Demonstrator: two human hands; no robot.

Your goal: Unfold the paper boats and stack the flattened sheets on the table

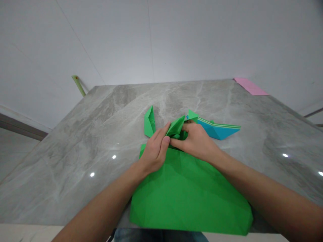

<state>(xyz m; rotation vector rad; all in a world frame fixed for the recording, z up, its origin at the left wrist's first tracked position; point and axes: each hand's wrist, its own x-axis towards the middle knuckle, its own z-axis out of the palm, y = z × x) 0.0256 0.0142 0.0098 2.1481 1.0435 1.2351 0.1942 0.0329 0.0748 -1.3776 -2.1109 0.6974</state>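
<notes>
A folded green paper piece (176,125) stands up between my two hands. My left hand (155,148) presses it from the left, fingers together and thumb against its lower edge. On the other side my right hand (198,139) pinches it, with thumb and fingers bent around it. My hands hide part of its lower folds. Below them a large, creased green paper sheet (189,195) lies along the near edge. A small folded green paper shape (149,122) stands just beyond my left hand. Beyond my right hand lies a blue and green folded paper boat (219,129), partly covered by the fingers.
The grey marbled tabletop (83,141) ends at a pale wall (121,40). A pink sheet of paper (251,86) lies at its back right corner. A light green strip (79,86) sticks out past the left edge.
</notes>
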